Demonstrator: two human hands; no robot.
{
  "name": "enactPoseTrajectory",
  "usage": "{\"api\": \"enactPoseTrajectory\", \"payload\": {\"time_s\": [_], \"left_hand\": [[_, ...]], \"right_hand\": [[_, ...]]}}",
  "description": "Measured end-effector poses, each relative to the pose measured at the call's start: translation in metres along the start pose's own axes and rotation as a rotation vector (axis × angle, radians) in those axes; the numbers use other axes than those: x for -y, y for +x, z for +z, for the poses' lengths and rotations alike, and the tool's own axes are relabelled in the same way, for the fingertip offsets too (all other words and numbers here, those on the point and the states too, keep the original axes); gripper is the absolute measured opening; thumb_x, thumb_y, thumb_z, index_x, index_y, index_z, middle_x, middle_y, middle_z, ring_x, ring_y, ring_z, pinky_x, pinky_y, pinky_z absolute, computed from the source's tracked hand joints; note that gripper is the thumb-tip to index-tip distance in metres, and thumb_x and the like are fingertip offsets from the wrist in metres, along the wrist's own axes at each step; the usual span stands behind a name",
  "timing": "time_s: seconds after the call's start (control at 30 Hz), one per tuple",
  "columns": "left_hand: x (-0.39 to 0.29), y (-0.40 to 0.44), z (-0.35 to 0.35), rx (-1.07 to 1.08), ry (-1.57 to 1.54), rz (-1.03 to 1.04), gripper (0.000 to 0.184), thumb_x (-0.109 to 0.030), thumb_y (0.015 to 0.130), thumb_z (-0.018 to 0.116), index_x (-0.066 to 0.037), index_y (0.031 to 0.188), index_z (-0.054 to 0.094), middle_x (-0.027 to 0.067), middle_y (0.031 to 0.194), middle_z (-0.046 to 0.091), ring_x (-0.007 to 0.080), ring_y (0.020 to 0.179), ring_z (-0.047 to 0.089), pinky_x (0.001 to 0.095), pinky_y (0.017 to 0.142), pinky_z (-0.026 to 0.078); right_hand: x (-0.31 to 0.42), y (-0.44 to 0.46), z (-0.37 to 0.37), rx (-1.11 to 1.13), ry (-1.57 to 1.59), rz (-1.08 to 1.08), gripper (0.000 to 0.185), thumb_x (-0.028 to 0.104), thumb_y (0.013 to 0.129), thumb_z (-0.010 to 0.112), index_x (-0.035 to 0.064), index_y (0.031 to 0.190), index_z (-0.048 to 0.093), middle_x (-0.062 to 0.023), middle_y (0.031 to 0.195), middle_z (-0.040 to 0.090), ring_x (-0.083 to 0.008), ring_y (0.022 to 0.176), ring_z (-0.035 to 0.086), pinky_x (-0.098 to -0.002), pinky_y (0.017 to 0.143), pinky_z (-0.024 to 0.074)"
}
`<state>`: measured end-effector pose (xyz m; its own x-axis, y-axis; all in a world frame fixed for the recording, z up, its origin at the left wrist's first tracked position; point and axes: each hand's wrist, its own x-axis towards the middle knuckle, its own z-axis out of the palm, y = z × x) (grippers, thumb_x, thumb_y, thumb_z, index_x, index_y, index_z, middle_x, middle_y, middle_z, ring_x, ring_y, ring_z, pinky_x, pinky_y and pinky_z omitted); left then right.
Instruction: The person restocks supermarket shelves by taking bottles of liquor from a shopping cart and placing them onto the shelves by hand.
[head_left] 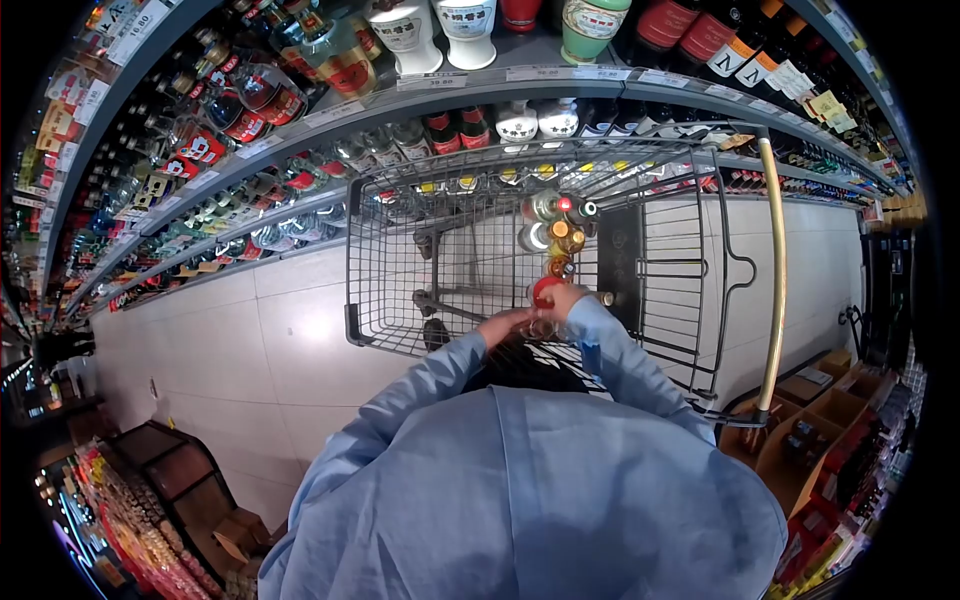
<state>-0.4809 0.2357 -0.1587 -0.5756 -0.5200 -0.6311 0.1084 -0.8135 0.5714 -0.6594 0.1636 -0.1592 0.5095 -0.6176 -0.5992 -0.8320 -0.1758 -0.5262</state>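
Observation:
Both my hands are inside the wire shopping cart (pixel 400 345), close together at its near side. My right hand (pixel 566 300) has its fingers curled round a red-topped bottle (pixel 545 289). Just left of it, my left hand (pixel 506 326) reaches in against a clear glass bottle (pixel 540 328); its fingertips are blurred and partly hidden. Beyond my hands several bottles stand upright in a group, among them a gold-capped bottle (pixel 560 230), a white-topped bottle (pixel 537 236) and a red-capped bottle (pixel 565 204).
Shelves of bottles (pixel 400 150) run along the far side of the cart. The cart's handle (pixel 773 270) is at the right. Cardboard boxes (pixel 815 425) stand at the lower right, and a dark display stand (pixel 180 470) at the lower left. Pale floor tiles (pixel 200 340) lie to the left.

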Motion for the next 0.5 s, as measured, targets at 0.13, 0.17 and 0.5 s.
{"api": "enactPoseTrajectory", "payload": {"time_s": [0.13, 0.17, 0.5], "left_hand": [[-0.010, 0.003, -0.006, -0.173, -0.065, -0.028, 0.049, -0.037, 0.091, 0.040, -0.009, 0.132, 0.038, 0.0012, 0.134, 0.041, 0.0157, 0.124, 0.036, 0.0334, 0.100, 0.026], [-0.017, -0.002, -0.004, -0.194, -0.064, -0.025, 0.049, -0.037, 0.091, 0.040, -0.009, 0.132, 0.038, 0.0014, 0.134, 0.041, 0.0158, 0.124, 0.036, 0.0333, 0.100, 0.027], [0.004, -0.036, -0.024, -0.327, -0.210, 0.065, 0.048, -0.032, 0.089, 0.045, -0.006, 0.129, 0.040, 0.0058, 0.130, 0.045, 0.0199, 0.121, 0.040, 0.0358, 0.099, 0.030]], "right_hand": [[0.004, 0.041, -0.049, -0.726, 0.192, 0.230, 0.051, 0.021, 0.066, 0.071, 0.0122, 0.111, 0.050, -0.0148, 0.098, 0.060, -0.0331, 0.089, 0.058, -0.0409, 0.077, 0.0454], [0.001, 0.048, -0.053, -0.775, 0.147, 0.217, 0.055, 0.020, 0.065, 0.072, 0.0133, 0.114, 0.047, -0.0159, 0.102, 0.057, -0.0339, 0.093, 0.056, -0.0408, 0.080, 0.0445], [-0.084, 0.137, 0.016, -0.529, 1.269, 0.002, 0.031, -0.001, 0.065, 0.071, 0.0130, 0.090, 0.058, -0.0007, 0.084, 0.056, -0.0146, 0.071, 0.056, -0.0277, 0.050, 0.0475]]}}
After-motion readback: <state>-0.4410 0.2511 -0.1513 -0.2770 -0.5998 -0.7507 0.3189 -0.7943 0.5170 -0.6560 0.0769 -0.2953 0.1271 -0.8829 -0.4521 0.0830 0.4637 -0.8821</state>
